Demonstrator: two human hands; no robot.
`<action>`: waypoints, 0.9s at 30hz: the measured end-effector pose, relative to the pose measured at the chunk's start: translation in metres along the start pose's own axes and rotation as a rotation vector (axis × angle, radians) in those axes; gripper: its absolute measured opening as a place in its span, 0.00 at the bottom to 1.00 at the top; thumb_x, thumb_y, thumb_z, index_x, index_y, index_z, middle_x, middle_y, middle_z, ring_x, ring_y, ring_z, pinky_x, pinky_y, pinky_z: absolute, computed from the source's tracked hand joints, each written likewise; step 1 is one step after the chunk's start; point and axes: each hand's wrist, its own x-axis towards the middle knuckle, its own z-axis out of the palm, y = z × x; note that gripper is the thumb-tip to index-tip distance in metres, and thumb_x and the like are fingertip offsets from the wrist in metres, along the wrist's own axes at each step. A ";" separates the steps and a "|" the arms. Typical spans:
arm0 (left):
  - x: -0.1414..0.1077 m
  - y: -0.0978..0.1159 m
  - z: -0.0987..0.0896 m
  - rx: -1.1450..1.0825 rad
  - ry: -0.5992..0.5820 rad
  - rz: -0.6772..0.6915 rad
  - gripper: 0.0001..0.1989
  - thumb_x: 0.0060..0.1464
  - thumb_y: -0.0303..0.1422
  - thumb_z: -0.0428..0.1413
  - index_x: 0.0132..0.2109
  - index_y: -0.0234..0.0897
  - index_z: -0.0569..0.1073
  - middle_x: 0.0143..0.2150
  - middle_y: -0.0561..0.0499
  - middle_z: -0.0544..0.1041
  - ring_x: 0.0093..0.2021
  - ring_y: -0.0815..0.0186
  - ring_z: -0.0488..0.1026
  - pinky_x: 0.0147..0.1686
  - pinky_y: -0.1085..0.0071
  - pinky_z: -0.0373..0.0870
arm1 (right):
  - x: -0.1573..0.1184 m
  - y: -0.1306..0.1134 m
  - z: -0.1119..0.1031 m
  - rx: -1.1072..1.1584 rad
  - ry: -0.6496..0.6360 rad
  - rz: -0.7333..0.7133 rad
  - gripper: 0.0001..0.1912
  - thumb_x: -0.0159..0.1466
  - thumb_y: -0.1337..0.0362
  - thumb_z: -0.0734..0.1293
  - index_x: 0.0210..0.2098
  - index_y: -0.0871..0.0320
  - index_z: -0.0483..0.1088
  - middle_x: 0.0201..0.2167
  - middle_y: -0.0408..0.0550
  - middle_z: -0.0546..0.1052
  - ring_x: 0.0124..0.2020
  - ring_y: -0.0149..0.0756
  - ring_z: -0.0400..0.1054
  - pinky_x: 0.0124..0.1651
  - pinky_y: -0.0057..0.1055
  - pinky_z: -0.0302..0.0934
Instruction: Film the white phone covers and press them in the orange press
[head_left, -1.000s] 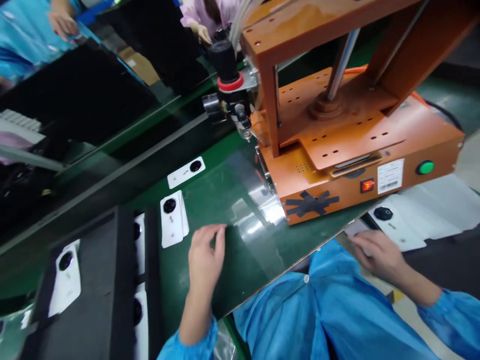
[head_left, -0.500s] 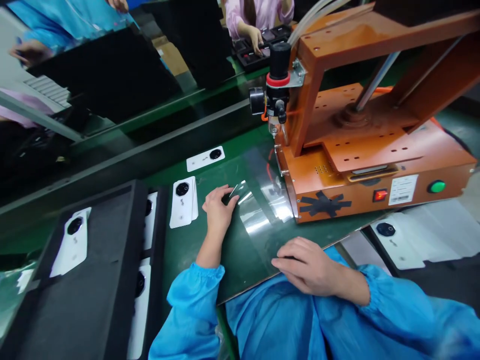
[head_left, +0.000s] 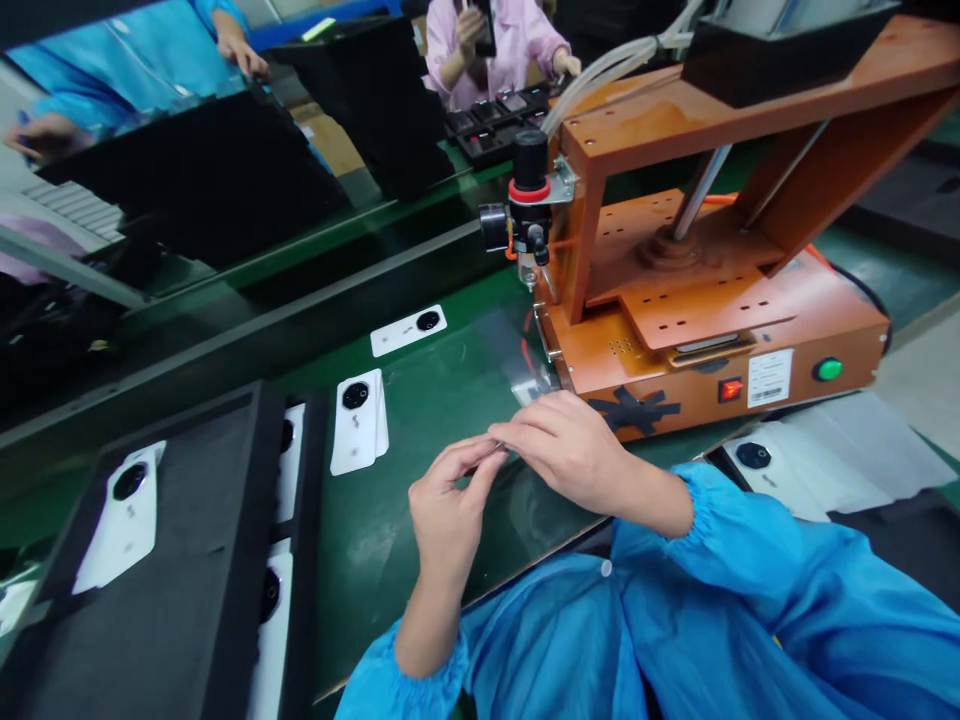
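Observation:
My left hand (head_left: 454, 500) is pinched shut above the green mat (head_left: 405, 530), its thumb and forefinger at one end of a thin, small piece mostly hidden by fingers. The fingertips of my right hand (head_left: 559, 445) meet them there, closed on something too covered to name. Under my right hand lies a clear sheet (head_left: 514, 350), partly hidden. To the left, white phone back panels (head_left: 355, 430) with round black camera rings lie stacked, and a single panel (head_left: 397, 335) lies behind them.
An orange press machine (head_left: 652, 390) stands at the back right. Black foam trays (head_left: 180, 540) with white panels are at left. More panels and film (head_left: 799, 480) lie at right. Across the bench, two people work.
My right hand has moved left and up to meet my left hand. The clear film strip seen at my left fingertips is now mostly hidden. The view has shifted slightly.

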 end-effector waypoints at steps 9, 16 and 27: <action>0.002 0.007 -0.001 0.171 -0.015 0.209 0.04 0.59 0.34 0.63 0.40 0.42 0.83 0.39 0.51 0.82 0.41 0.67 0.79 0.43 0.71 0.76 | 0.000 0.000 -0.019 -0.123 0.023 -0.137 0.09 0.72 0.67 0.62 0.46 0.58 0.75 0.44 0.51 0.79 0.48 0.39 0.71 0.51 0.39 0.62; -0.040 0.010 0.006 -0.238 0.038 -0.359 0.12 0.60 0.42 0.60 0.43 0.39 0.82 0.38 0.48 0.84 0.34 0.66 0.80 0.38 0.71 0.77 | -0.018 -0.018 -0.014 -0.082 -0.036 -0.335 0.08 0.70 0.70 0.63 0.44 0.62 0.75 0.46 0.53 0.80 0.50 0.42 0.71 0.51 0.41 0.65; -0.237 -0.049 -0.116 0.308 0.762 -0.815 0.23 0.61 0.54 0.49 0.47 0.39 0.67 0.25 0.58 0.66 0.21 0.69 0.65 0.22 0.74 0.64 | -0.045 -0.025 0.024 0.704 -0.143 0.361 0.04 0.66 0.62 0.69 0.34 0.53 0.73 0.40 0.48 0.75 0.41 0.38 0.72 0.45 0.35 0.67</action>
